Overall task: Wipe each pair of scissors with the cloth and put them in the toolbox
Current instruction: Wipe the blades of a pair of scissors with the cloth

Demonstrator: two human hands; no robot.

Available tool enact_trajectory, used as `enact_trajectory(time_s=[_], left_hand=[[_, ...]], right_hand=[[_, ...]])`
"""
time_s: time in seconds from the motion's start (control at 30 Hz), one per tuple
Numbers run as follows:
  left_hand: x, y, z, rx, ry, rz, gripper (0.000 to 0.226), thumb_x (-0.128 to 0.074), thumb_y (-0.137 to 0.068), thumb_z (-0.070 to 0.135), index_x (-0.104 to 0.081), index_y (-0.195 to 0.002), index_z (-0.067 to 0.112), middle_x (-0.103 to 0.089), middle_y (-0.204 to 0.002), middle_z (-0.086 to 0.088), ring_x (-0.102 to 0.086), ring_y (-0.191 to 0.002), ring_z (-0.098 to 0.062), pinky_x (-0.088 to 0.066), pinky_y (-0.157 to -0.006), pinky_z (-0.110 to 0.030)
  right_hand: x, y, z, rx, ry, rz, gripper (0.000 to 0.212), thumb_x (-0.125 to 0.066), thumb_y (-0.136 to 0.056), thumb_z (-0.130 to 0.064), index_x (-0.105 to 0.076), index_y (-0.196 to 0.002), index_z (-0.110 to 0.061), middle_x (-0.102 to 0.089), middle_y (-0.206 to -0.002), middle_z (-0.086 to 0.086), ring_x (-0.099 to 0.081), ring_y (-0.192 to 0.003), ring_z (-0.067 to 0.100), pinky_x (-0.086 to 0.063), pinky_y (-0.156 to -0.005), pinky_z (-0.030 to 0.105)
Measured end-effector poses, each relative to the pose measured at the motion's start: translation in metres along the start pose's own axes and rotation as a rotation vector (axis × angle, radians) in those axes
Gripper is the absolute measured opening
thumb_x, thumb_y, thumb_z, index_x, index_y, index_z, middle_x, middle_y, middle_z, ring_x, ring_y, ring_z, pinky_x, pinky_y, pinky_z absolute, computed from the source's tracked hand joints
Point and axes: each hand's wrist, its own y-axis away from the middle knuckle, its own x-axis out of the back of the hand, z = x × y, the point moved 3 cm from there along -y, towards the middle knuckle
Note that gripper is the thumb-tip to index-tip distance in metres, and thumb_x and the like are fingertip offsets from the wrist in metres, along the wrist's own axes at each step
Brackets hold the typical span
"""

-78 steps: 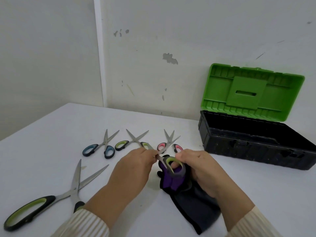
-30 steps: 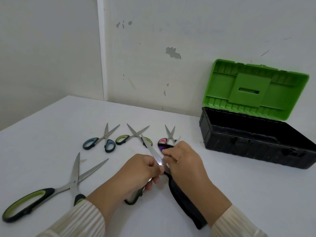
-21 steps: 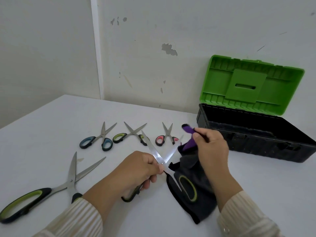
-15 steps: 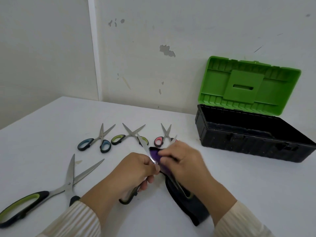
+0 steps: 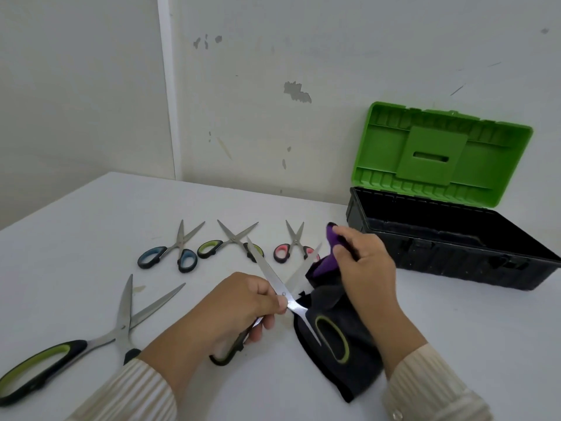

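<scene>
A white table filled the lower frame. Behind it stood a scuffed off-white wall with a chipped paint patch at upper centre.

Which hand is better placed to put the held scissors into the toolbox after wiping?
Probably the left hand: it already grips the open scissors. The right hand is nearer the toolbox but holds the cloth.
</scene>
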Motion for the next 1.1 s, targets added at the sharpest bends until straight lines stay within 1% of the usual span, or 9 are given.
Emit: enact_trajectory(time_s=[0.13,0.23,0.37,0.5,0.6,0.73,0.83,0.97,1.1], left_hand=[[0.009,-0.002,0.001,-0.027,0.081,0.06,0.023,-0.065,-0.086,0.022,-0.068,-0.079,0.0,-0.065,-0.054,-0.002,-0.052,-0.042,-0.018,-0.041,-0.046,-0.024],[0.01,-0.002,0.0,-0.038,0.142,0.046,0.022,-0.064,-0.088,0.022,-0.069,-0.08,0.002,-0.066,-0.059,-0.005,-0.054,-0.045,-0.019,-0.043,-0.049,-0.026],[0.017,-0.001,0.002,0.023,0.262,-0.011,0.024,-0.06,-0.091,0.024,-0.069,-0.089,0.002,-0.071,-0.07,-0.01,-0.062,-0.054,-0.021,-0.051,-0.053,-0.03],[0.033,-0.007,0.0,0.093,0.722,-0.003,0.038,-0.056,-0.09,0.034,-0.069,-0.094,-0.001,-0.074,-0.083,-0.021,-0.068,-0.053,-0.022,-0.058,-0.05,-0.029],[0.029,-0.013,0.0,0.019,1.014,0.044,0.052,-0.048,-0.089,0.051,-0.069,-0.09,0.003,-0.074,-0.078,-0.013,-0.069,-0.06,-0.021,-0.06,-0.062,-0.033],[-0.005,-0.015,0.001,-0.083,0.792,0.145,0.03,-0.051,-0.093,0.031,-0.066,-0.089,0.005,-0.073,-0.088,-0.011,-0.067,-0.081,-0.022,-0.053,-0.078,-0.037],[-0.019,-0.014,-0.004,-0.102,0.649,0.174,0.017,-0.055,-0.093,0.015,-0.065,-0.088,0.002,-0.076,-0.092,-0.012,-0.07,-0.09,-0.026,-0.052,-0.085,-0.04],[-0.005,-0.015,-0.003,-0.096,0.759,0.224,0.016,-0.051,-0.094,0.01,-0.062,-0.083,0.004,-0.076,-0.078,-0.008,-0.07,-0.074,-0.023,-0.053,-0.075,-0.037],[0.008,-0.014,-0.004,-0.032,0.808,0.305,0.023,-0.046,-0.098,0.01,-0.056,-0.078,0.003,-0.066,-0.058,-0.007,-0.07,-0.066,-0.028,-0.056,-0.068,-0.04]], right_hand=[[0.0,0.013,-0.013,0.086,0.081,-0.449,0.013,-0.063,-0.08,-0.017,-0.073,-0.075,-0.024,-0.056,-0.088,-0.008,-0.054,-0.084,0.002,-0.037,-0.076,0.006],[-0.012,0.025,-0.021,0.12,0.164,-0.713,0.017,-0.061,-0.082,-0.037,-0.07,-0.076,-0.023,-0.054,-0.09,-0.005,-0.054,-0.086,0.005,-0.044,-0.08,0.022],[-0.012,0.02,-0.012,-0.01,0.02,-0.64,0.019,-0.064,-0.082,-0.03,-0.067,-0.066,-0.02,-0.056,-0.086,-0.003,-0.058,-0.082,0.008,-0.046,-0.08,0.026],[-0.006,0.017,-0.006,-0.195,-0.171,-0.5,0.022,-0.063,-0.083,-0.026,-0.066,-0.064,-0.015,-0.06,-0.081,-0.002,-0.054,-0.07,0.003,-0.039,-0.066,0.019],[-0.01,0.02,-0.009,-0.267,-0.261,-0.451,0.024,-0.06,-0.085,-0.026,-0.067,-0.067,-0.011,-0.062,-0.066,0.003,-0.053,-0.059,0.013,-0.042,-0.059,0.026],[-0.022,0.026,-0.016,-0.185,-0.219,-0.424,0.031,-0.06,-0.086,-0.028,-0.063,-0.07,0.0,-0.059,-0.07,0.018,-0.049,-0.058,0.015,-0.042,-0.056,0.025],[-0.029,0.031,-0.022,-0.05,-0.176,-0.448,0.03,-0.06,-0.086,-0.029,-0.065,-0.07,-0.004,-0.059,-0.068,0.009,-0.049,-0.06,0.008,-0.041,-0.056,0.016],[-0.027,0.028,-0.017,0.018,-0.119,-0.527,0.018,-0.061,-0.084,-0.033,-0.071,-0.079,-0.02,-0.059,-0.087,0.003,-0.053,-0.079,0.003,-0.04,-0.07,0.006],[-0.001,0.004,0.009,-0.072,-0.139,-0.302,0.013,-0.07,-0.077,-0.014,-0.071,-0.074,-0.026,-0.062,-0.091,0.001,-0.058,-0.09,0.009,-0.038,-0.078,0.01]])
